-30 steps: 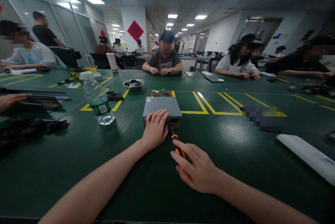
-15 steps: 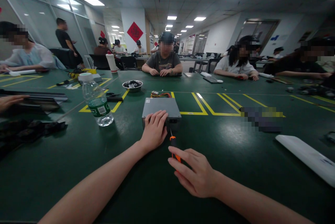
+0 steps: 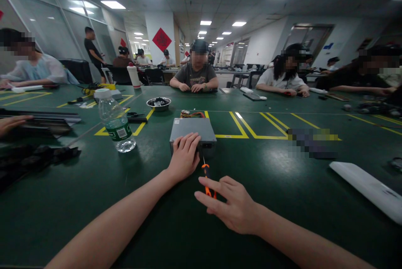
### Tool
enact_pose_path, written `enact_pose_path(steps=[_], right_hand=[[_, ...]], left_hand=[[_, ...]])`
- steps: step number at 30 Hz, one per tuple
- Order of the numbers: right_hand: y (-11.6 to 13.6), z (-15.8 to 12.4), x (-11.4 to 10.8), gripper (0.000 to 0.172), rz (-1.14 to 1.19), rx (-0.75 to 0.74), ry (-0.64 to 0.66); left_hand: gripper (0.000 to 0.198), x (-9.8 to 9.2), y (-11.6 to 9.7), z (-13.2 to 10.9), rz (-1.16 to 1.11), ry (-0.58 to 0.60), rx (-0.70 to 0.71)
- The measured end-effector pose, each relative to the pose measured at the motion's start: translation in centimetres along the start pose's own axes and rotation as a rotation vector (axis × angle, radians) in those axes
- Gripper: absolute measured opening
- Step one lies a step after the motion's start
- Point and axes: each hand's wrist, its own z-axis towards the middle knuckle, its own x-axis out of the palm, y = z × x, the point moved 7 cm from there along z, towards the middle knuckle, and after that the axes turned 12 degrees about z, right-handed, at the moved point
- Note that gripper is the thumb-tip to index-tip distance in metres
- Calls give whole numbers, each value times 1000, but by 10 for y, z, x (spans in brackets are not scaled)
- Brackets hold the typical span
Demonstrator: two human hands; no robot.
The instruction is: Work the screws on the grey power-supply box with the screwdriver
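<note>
A grey metal computer power supply (image 3: 195, 128) sits on the green table, with coloured cables (image 3: 191, 114) behind it. My left hand (image 3: 185, 156) grips its front left part, fingers laid over the top and thumb by the front face. In my right hand (image 3: 228, 204) is an orange and black screwdriver (image 3: 206, 172), its handle partly hidden by the index and middle fingers, which stretch out across it. The thin shaft points up at the power supply's front face, below the socket. Whether the tip touches a screw is too small to tell.
A water bottle (image 3: 117, 124) stands left of the power supply, and a metal bowl of small parts (image 3: 158, 103) lies beyond. To the right is a long white object (image 3: 366, 189). Dark metal parts (image 3: 37, 122) and another person's hand (image 3: 14, 124) are at far left. Co-workers sit around the table.
My right hand's fingers have stretched and slid left across the screwdriver handle, which has turned and tilted slightly. My left hand and the power supply stay put. A standing person in the background moved right.
</note>
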Motion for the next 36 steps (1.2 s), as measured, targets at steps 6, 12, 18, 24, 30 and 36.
enact_pose_path(steps=[6, 12, 18, 24, 30, 36], right_hand=[[-1, 0, -3, 23, 57, 4, -108], [-2, -1, -2, 27, 98, 45, -67], [1, -2, 1, 30, -58, -14, -3], [1, -1, -8, 17, -18, -14, -151], [-2, -2, -13, 23, -22, 38, -122], [-2, -3, -15, 22, -106, 28, -147]], left_hand=[[47, 2, 0, 0, 0, 4, 2], [49, 1, 0, 0, -12, -2, -3], [48, 1, 0, 0, 3, 11, 7], [48, 3, 1, 0, -4, 15, 5], [47, -1, 0, 0, 1, 10, 14], [48, 1, 0, 0, -9, 13, 12]])
